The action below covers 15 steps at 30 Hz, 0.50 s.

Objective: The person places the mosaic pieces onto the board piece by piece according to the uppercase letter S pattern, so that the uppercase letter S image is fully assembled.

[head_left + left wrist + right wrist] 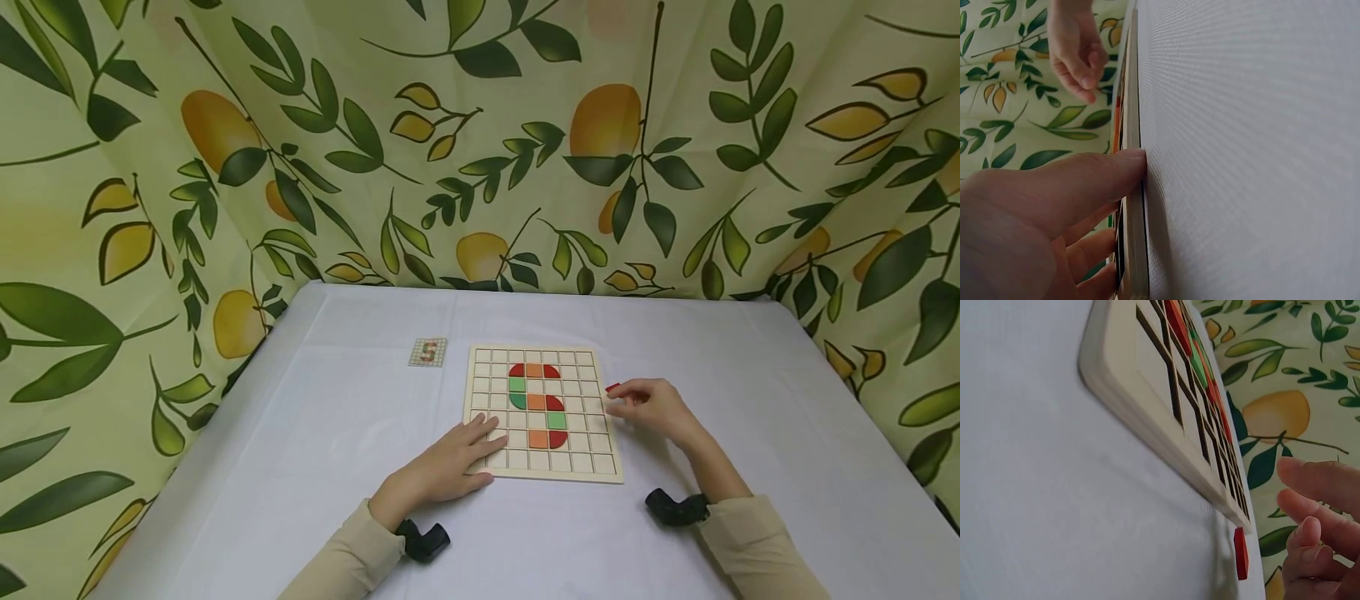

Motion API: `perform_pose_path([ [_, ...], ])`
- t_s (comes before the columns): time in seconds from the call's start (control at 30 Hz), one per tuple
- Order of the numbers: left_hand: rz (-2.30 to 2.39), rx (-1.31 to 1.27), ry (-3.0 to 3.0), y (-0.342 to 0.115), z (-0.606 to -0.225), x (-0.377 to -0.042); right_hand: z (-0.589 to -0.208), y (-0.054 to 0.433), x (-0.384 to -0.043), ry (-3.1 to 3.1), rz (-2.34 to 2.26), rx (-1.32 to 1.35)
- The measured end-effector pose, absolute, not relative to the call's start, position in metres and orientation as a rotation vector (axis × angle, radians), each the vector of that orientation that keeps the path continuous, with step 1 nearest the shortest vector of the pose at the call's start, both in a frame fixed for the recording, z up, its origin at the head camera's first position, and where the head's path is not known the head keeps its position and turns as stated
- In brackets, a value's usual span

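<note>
A square wooden grid board (596,467) lies on the table, with red, orange and green pieces set in its cells in an S-like shape. My left hand (456,458) rests on the board's front left corner, fingers spread on top. In the left wrist view its thumb (1104,175) touches the board's side edge. Beyond the board's right edge is my right hand (651,406), fingers loosely bent. A loose red piece (1241,553) lies by the board's edge in the right wrist view, apart from the fingertips (1307,532).
A small card (428,352) with a gridded picture of a similar coloured shape lies left of the board's far corner. White cloth (360,400) covers the table. A leaf-and-fruit patterned curtain (525,167) hangs behind and at both sides.
</note>
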<state>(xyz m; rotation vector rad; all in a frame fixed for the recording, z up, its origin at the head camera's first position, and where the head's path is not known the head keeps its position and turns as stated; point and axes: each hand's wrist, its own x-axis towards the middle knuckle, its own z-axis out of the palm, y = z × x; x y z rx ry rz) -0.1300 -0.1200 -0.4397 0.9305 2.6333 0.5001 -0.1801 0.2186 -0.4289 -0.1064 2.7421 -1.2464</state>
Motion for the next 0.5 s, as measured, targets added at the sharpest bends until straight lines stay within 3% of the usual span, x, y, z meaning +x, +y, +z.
perform_pose_path([
  [0.5, 0.506, 0.923, 2.630, -0.120, -0.440, -0.130, -0.434, 0.236, -0.196, 2.715, -1.250, -0.096],
])
